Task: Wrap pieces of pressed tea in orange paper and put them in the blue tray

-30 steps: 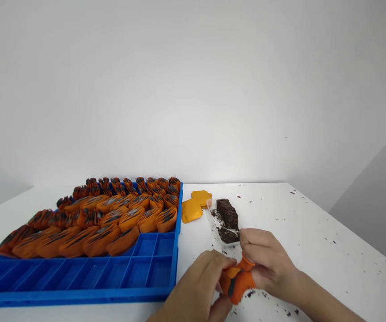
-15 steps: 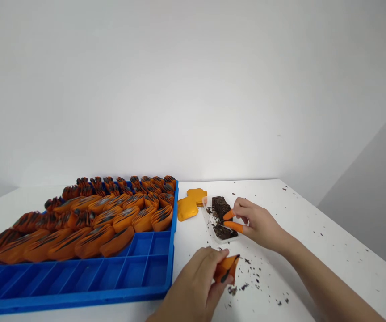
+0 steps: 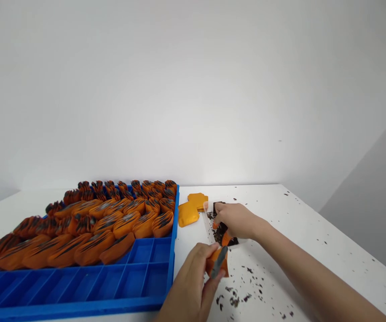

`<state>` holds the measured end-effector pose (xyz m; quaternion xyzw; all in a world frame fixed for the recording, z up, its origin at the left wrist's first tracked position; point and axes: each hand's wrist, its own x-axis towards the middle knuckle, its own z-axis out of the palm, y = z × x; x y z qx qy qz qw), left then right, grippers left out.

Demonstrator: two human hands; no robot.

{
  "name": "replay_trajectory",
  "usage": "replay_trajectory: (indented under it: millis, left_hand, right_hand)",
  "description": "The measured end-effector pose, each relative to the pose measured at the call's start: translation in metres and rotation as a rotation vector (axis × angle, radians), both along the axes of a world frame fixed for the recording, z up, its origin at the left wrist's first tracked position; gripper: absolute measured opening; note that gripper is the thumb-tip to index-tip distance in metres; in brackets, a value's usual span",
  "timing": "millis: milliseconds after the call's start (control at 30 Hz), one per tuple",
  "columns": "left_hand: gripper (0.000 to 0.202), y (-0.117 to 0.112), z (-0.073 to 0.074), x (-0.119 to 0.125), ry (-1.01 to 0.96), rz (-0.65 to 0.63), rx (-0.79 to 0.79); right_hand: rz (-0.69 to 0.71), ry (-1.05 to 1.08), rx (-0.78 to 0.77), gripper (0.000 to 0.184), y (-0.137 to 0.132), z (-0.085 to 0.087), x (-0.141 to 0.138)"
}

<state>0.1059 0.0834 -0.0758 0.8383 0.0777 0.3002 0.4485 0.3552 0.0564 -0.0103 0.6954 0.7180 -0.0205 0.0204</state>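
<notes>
My left hand [image 3: 195,277] is closed around a small orange pouch [image 3: 210,265] with a dark grey edge, held upright just above the white table. My right hand [image 3: 238,222], with orange finger covers on thumb and forefinger, reaches down into a clear plastic tray [image 3: 208,226]. Dark brown thin pieces [image 3: 220,233] lie in that tray, both stacked and loose. The thumb and forefinger are bent into the pieces with a gap between them; what they grip, if anything, is not plain.
A blue compartment tray [image 3: 79,308] stands on the left, with rows of bunched orange-and-black pouches [image 3: 92,246] in it; its front compartments are bare. Flat yellow packets [image 3: 188,213] lie behind the clear tray. Dark crumbs [image 3: 235,299] are scattered over the table [image 3: 300,232].
My right hand has moved left and farther over the clear tray, its fingers now pointing down into it. The pouch in my left hand has turned, showing more of its grey edge.
</notes>
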Motion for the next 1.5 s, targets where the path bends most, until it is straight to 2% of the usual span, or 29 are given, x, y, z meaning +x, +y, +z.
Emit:
replay_trajectory:
  millis: [133, 300, 500, 700, 800, 1000, 1100, 1233, 1500]
  left_hand:
    - [0.038, 0.000, -0.004, 0.001, -0.014, 0.009, -0.004]
    - [0.040, 0.004, -0.001, 0.000, -0.004, 0.016, 0.090]
    - [0.037, 0.001, -0.002, 0.001, -0.059, 0.112, 0.071]
    - [0.037, -0.001, -0.006, 0.003, -0.048, 0.146, 0.071]
    - [0.033, -0.001, -0.006, 0.003, -0.036, 0.216, 0.061]
    - [0.034, 0.003, -0.003, 0.003, 0.017, 0.269, 0.118]
    - [0.032, 0.002, 0.000, 0.005, 0.008, 0.308, 0.100]
    - [0.031, -0.001, 0.002, 0.007, 0.004, 0.336, 0.050]
    - [0.027, 0.002, 0.000, 0.007, -0.035, 0.354, -0.007]
  right_hand:
    - [-0.001, 0.014, -0.017, 0.049, -0.001, -0.002, -0.002]
    - [-0.020, 0.038, -0.058, 0.038, -0.001, 0.004, -0.002]
    - [-0.043, 0.095, -0.110, 0.029, -0.007, 0.020, 0.008]
    - [-0.073, 0.154, -0.098, 0.018, -0.022, 0.043, 0.016]
    - [-0.067, 0.250, -0.009, 0.011, -0.033, 0.056, 0.016]
    - [-0.091, 0.696, 0.324, 0.035, -0.049, 0.072, -0.005]
    - [-0.105, 0.877, 0.381, 0.040, -0.050, 0.072, -0.018]
    - [-0.084, 1.057, 0.362, 0.044, -0.048, 0.067, -0.027]
    - [-0.087, 1.122, 0.308, 0.039, -0.044, 0.060, -0.038]
